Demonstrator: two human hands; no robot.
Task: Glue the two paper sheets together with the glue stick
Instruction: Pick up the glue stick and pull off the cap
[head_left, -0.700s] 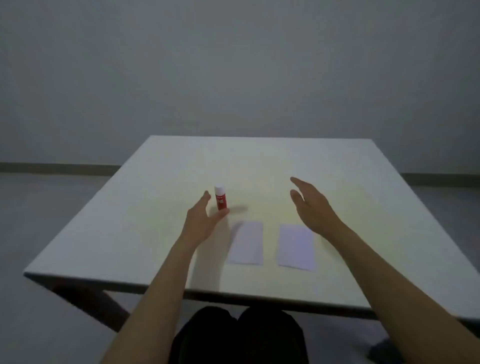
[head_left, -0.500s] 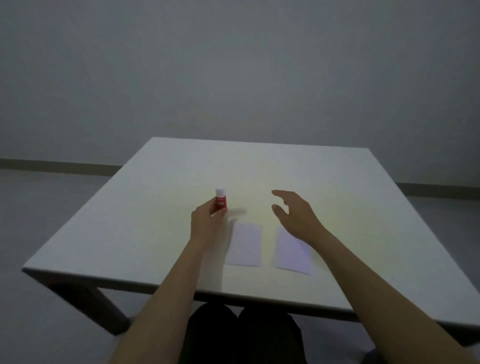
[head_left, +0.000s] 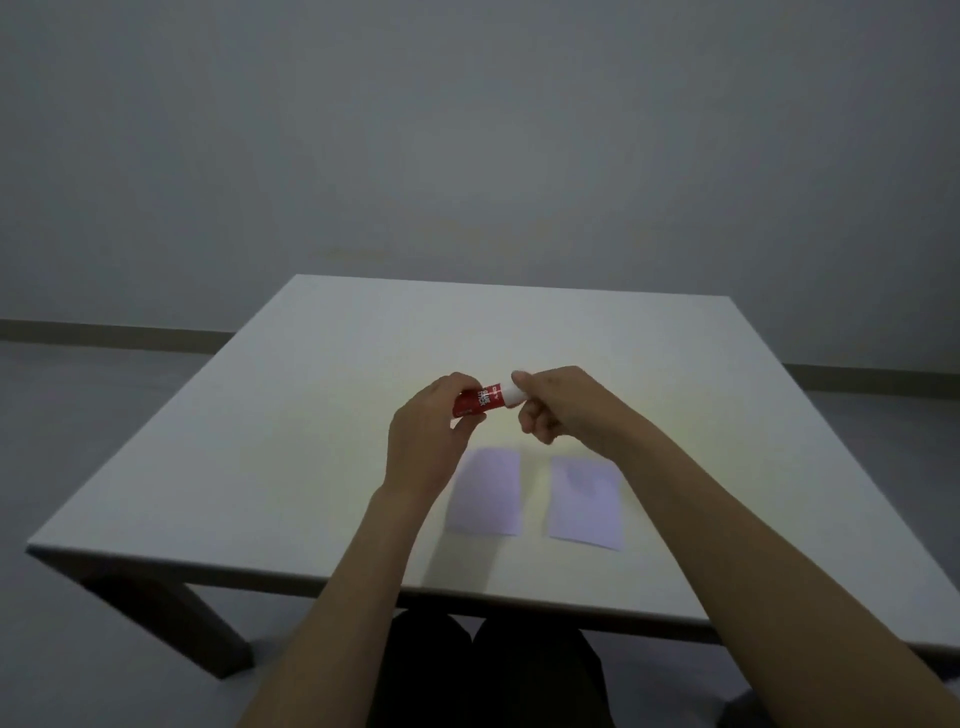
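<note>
A red glue stick (head_left: 480, 400) with a white cap is held sideways above the table, cap pointing right. My left hand (head_left: 428, 441) grips its red body. My right hand (head_left: 558, 402) pinches the white cap (head_left: 513, 395), which still sits on the stick. Below the hands, two pale lilac paper sheets lie flat side by side near the front edge: the left sheet (head_left: 488, 491) and the right sheet (head_left: 587, 501), with a narrow gap between them. My left wrist hides a little of the left sheet's left side.
The white square table (head_left: 260, 441) has its front edge close to my body. My knees in dark trousers (head_left: 483, 670) show under it. A grey wall and a floor skirting lie behind.
My left hand closed on the glue stick, lifted it off the table and tipped it sideways. My right hand came in from the right and took hold of the cap.
</note>
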